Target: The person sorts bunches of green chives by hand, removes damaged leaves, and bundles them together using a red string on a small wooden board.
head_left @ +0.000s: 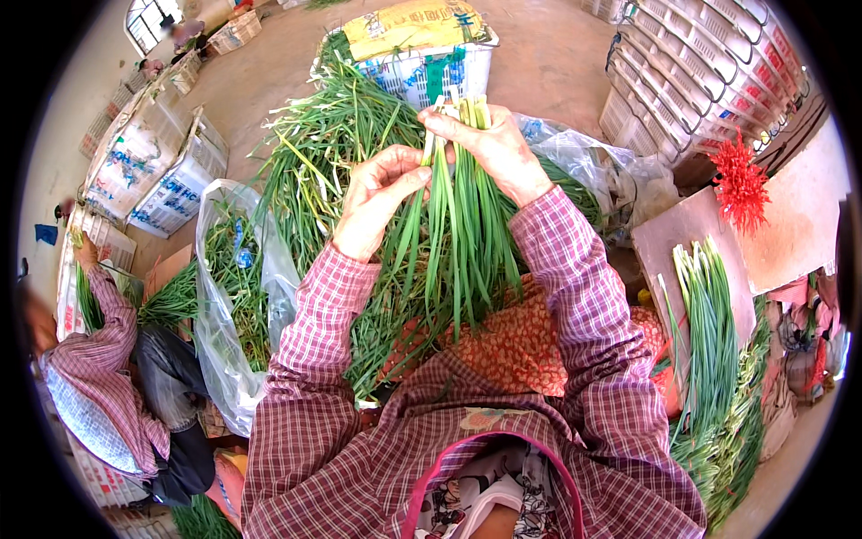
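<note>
Dangling leaf-tips down from the right hand (492,151), a loose bunch of long, flat green leaves with pale stalk ends (462,229) hangs before a tangled green heap of leaves (350,130). That hand grips it near the pale ends; the left hand (379,190) pinches a stalk at its left edge. Beyond the heap I see a white slatted plastic basket (476,72) under a yellow sack (409,33); rightward, a tidy bundle of green stalks (712,337) lies on a flat brownish board (669,232).
</note>
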### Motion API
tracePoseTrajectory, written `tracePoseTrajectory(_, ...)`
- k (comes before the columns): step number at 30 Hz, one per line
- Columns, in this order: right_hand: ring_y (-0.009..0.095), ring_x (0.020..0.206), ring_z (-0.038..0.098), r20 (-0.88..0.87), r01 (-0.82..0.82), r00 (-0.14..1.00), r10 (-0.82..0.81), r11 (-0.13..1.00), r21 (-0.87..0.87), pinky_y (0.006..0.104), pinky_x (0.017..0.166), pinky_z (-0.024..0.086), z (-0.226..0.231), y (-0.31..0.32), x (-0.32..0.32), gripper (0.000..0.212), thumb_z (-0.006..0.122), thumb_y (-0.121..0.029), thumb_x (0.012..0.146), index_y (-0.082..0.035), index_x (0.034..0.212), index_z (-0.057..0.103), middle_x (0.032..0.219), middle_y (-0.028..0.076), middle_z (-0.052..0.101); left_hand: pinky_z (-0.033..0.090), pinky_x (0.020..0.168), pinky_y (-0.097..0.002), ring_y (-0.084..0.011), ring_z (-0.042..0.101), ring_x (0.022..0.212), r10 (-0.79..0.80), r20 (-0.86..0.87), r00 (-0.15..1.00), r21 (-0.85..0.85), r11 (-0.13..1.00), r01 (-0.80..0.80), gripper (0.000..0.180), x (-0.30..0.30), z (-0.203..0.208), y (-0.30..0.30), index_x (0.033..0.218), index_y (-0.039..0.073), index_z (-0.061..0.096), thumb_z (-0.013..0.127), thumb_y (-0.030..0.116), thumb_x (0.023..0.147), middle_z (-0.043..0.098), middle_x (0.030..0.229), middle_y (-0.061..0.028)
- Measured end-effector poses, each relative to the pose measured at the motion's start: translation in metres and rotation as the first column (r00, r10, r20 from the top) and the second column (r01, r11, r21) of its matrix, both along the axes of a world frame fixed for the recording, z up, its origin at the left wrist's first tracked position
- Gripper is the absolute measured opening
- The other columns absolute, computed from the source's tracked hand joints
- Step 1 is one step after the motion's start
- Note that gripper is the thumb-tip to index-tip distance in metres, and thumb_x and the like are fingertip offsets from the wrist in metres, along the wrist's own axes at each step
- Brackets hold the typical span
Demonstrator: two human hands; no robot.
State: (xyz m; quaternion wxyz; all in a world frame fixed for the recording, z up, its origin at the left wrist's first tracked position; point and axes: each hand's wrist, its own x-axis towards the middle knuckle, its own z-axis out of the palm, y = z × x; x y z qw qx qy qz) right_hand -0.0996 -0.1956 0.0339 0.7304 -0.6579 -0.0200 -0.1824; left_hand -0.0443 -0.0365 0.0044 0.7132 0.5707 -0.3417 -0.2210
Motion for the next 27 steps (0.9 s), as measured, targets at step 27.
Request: tracePoseTrajectory(27,0.018,0.072,0.058,0.364,0.403,0.912,-0.187,0.566,-0.72,0.0288,0.065,0.048,-0.007,-0.015,-0.018,0.017,0.063,-0.02,0.074,-0.014,0.089,0.061,0.075,0.003,0.056,0.051,0.066,-0.0306,-0.017,0.058,0.078,-0.199,-0.521,0.83,-0.155,0.978,0.137,0.056,-0.037,-0.055,-0.006,0.122,0.005,0.041,0.063,0.007,0.07,0.055,0.108,-0.0105)
